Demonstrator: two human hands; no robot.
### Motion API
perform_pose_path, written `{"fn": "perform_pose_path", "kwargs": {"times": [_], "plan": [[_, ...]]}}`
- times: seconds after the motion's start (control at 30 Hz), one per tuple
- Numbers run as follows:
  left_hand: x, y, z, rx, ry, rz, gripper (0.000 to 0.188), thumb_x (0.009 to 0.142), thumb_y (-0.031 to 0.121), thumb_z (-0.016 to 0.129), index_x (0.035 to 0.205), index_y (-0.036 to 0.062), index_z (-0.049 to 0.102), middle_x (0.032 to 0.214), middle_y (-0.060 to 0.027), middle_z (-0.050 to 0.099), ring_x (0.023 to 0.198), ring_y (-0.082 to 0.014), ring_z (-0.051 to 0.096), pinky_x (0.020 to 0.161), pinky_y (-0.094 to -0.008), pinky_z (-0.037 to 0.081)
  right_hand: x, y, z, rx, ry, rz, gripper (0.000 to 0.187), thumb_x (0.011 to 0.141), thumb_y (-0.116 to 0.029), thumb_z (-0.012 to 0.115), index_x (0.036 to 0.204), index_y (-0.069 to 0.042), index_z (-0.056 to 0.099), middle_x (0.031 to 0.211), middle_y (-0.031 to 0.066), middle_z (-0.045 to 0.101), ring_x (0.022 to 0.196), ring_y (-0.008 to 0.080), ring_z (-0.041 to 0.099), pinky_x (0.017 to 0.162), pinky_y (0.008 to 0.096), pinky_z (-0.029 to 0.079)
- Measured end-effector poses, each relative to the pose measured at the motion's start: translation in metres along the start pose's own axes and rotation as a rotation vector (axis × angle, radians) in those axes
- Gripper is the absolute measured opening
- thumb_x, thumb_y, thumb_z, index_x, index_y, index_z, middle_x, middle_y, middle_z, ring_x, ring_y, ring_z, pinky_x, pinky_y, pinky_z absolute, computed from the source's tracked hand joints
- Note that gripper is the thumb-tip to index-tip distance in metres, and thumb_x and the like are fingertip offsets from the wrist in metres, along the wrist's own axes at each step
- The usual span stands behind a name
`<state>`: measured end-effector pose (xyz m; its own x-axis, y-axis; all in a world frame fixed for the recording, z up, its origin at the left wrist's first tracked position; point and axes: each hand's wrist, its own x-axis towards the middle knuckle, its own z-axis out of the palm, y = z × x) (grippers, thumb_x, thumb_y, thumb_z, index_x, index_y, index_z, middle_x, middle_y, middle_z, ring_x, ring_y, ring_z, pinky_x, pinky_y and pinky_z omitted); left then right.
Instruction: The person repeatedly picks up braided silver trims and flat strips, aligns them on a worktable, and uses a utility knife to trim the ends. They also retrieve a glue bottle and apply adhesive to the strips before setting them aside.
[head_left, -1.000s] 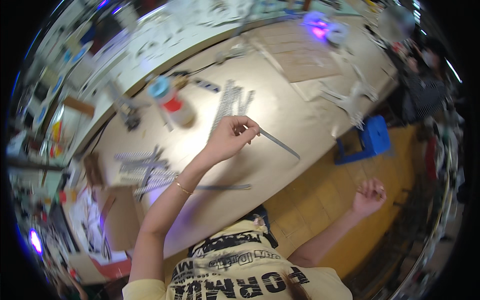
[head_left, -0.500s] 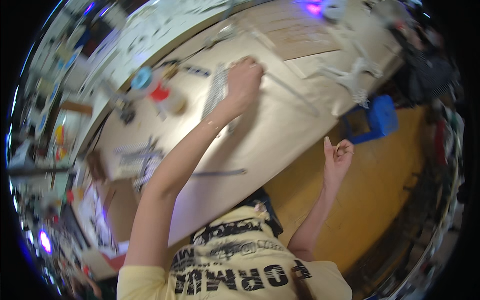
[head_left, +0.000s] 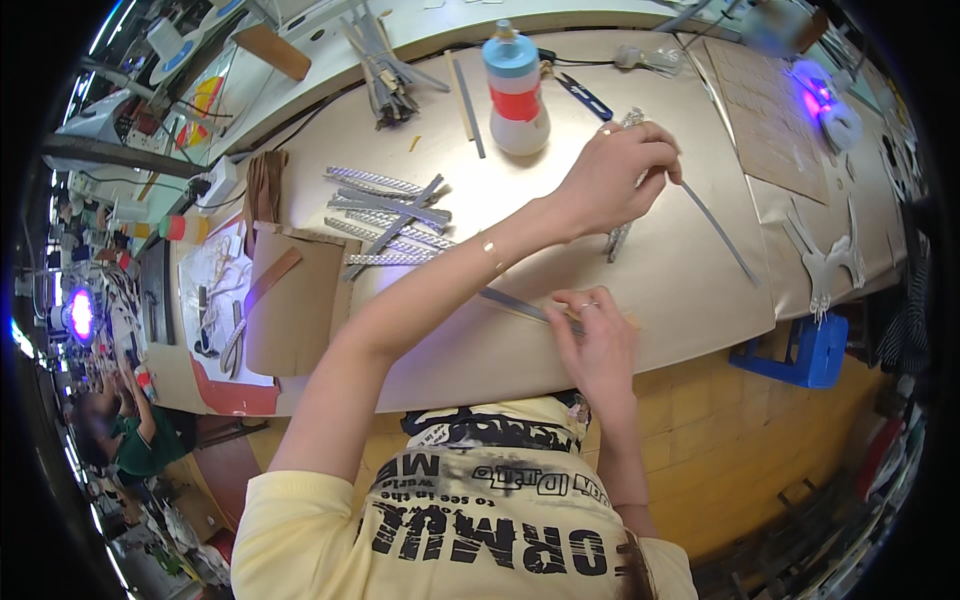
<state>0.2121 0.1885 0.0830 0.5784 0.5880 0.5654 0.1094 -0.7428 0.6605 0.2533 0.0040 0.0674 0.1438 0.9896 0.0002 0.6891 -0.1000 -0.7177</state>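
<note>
My left hand (head_left: 622,182) is above the table, its fingers pinched on the end of a thin grey strip (head_left: 722,232) that slants away to the right. Under that hand lie silver braided strips (head_left: 618,240), partly covered by it. At the near edge of the table, my right hand (head_left: 604,345) has thumb and fingers closed around the end of another grey strip (head_left: 512,302). Part of this second strip is hidden behind my left forearm. To the left, several braided and plain grey strips (head_left: 390,215) lie crossed in a loose pile.
A bottle with a blue cap and red band (head_left: 517,95) stands at the back. Beside it are a dark blue cutter (head_left: 584,97) and a bundle of grey strips (head_left: 385,85). A brown cardboard piece (head_left: 300,310) is left; a blue stool (head_left: 800,355) stands on the floor right.
My view has turned toward the right. My right hand has come from beyond the table edge to the near grey strip. My left hand stays over the braided strips, still with the thin strip.
</note>
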Motion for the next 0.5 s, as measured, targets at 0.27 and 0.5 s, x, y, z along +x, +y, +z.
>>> {"fn": "perform_pose_path", "kwargs": {"times": [0.27, 0.5], "plan": [[-0.154, 0.037, -0.111, 0.13, 0.185, -0.605, 0.018, 0.089, 0.0, 0.061, 0.105, 0.0013, 0.069, 0.095, -0.0084, 0.067, 0.084, -0.0151, 0.061, 0.075, -0.0272, 0.047, 0.027, -0.022, 0.061, -0.217, -0.278, -0.092, 0.018, 0.089, -0.026, 0.066, 0.096, -0.009, 0.068, 0.105, 0.0081, 0.058, 0.072, 0.0282, 0.066, 0.066, 0.041, 0.052], [-0.225, 0.056, -0.117, -0.06, 0.166, -0.866, 0.022, 0.09, 0.005, 0.065, 0.112, 0.0021, 0.07, 0.094, -0.0062, 0.067, 0.081, -0.0122, 0.058, 0.074, -0.0254, 0.047, 0.033, -0.032, 0.045, 0.099, -0.295, -0.029, 0.019, 0.092, -0.024, 0.064, 0.085, -0.007, 0.069, 0.077, 0.0102, 0.066, 0.066, 0.0272, 0.063, 0.061, 0.0382, 0.047]]}}
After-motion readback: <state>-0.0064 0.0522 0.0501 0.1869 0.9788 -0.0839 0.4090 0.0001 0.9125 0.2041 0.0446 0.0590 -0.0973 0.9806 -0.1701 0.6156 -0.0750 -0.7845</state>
